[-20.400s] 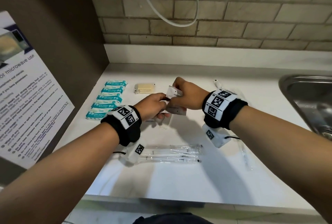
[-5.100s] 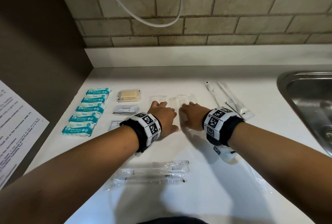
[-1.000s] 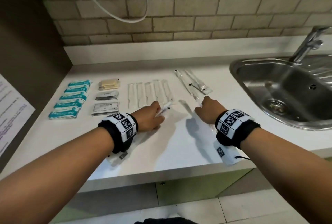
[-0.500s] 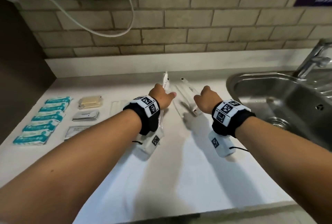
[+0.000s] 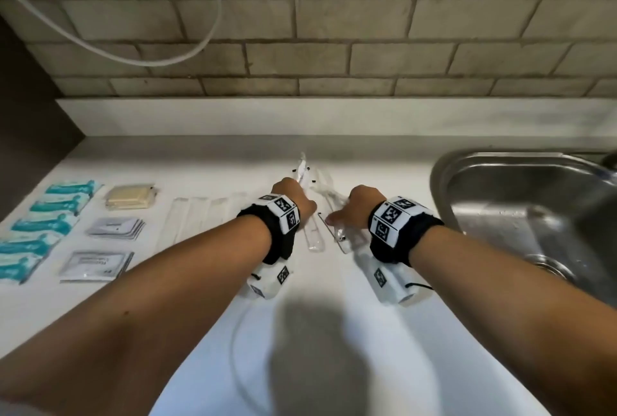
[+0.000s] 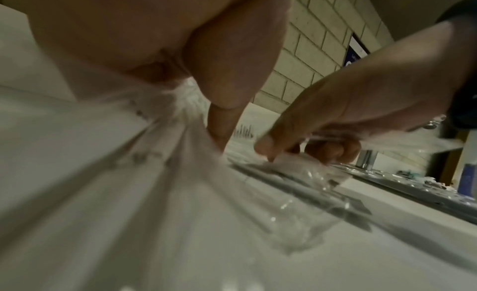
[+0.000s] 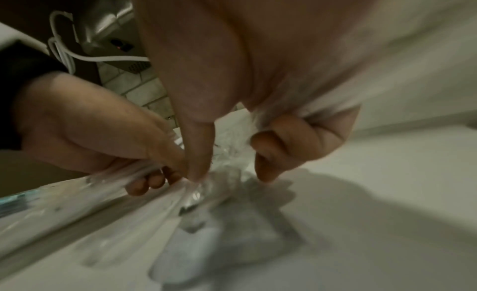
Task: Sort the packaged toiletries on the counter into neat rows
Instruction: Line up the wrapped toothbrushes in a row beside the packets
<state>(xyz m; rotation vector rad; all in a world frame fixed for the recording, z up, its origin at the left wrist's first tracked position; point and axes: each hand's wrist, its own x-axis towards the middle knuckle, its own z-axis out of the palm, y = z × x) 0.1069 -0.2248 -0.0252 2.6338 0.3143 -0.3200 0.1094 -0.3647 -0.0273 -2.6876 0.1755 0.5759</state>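
Note:
Near the back middle of the white counter, my left hand grips a bunch of long clear toothbrush packets that lie front to back; their far ends stick out past the knuckles. Just to the right, my right hand grips another bunch of long clear packets, thumb pointing left. In the left wrist view the left fingers pinch crinkled clear plastic. The right wrist view shows thumb and curled fingers closed round clear plastic.
Several teal packets form a column at far left. Beside them lie a yellow packet and two grey sachets, then a row of flat clear packets. A steel sink is at right. Brick wall behind.
My left hand carried its clear packets from the counter's front middle to the back, beside the right hand. The right hand closed on the long packets lying there.

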